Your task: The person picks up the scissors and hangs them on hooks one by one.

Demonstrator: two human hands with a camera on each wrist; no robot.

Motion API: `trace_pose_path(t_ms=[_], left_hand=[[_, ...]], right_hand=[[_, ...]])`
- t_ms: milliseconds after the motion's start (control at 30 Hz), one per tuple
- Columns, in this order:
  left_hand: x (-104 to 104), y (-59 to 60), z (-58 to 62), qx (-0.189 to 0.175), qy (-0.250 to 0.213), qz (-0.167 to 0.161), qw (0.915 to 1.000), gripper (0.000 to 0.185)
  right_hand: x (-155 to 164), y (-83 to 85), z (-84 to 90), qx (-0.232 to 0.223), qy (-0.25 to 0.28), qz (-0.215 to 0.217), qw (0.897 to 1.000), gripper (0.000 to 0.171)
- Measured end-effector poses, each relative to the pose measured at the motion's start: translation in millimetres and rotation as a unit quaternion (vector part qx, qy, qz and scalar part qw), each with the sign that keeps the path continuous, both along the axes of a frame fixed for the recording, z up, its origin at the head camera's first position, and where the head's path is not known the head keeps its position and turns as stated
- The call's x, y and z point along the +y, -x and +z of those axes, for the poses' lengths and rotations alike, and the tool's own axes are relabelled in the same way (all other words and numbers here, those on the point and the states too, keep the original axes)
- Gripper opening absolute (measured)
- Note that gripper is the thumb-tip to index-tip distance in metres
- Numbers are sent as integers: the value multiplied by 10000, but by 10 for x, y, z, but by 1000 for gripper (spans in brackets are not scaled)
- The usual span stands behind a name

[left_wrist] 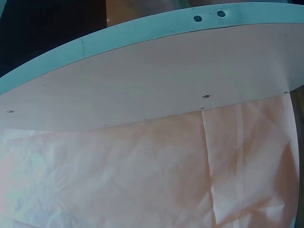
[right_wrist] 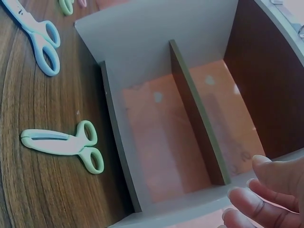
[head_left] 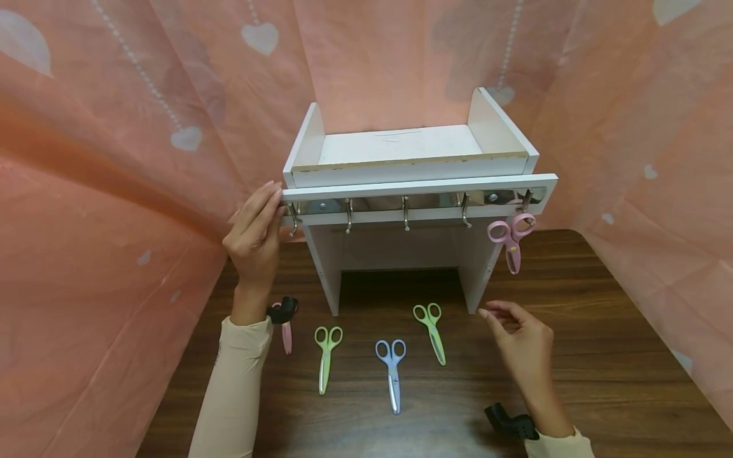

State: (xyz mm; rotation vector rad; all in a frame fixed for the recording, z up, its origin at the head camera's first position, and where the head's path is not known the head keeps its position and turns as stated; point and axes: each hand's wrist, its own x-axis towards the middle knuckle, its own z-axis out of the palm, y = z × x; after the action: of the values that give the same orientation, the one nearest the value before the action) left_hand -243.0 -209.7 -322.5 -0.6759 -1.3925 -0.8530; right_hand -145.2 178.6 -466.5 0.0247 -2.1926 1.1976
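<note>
While your left hand (head_left: 256, 234) presses straight fingers on the white rack (head_left: 418, 187) at its nine o'clock end, your right hand (head_left: 522, 340), loosely open and empty, hovers at five o'clock of the green scissors (head_left: 432, 329).

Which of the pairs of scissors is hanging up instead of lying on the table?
The pink scissors, hung by a handle loop on the rightmost hook of the white shelf. The two green pairs, the blue pair and the other pink pair lie flat on the table.

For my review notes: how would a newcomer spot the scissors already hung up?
Find the white shelf on the brown table; a rail of hooks runs under its front edge. The pink scissors hang from the hook at the far right, the only pair off the table.
</note>
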Motion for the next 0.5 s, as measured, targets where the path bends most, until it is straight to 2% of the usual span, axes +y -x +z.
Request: trace_pose_path(t_ms=[500], left_hand=[[-3, 5, -1, -5, 16, -22, 10000, 36]], right_hand=[[-39, 0, -63, -37, -139, 53, 9999, 14]])
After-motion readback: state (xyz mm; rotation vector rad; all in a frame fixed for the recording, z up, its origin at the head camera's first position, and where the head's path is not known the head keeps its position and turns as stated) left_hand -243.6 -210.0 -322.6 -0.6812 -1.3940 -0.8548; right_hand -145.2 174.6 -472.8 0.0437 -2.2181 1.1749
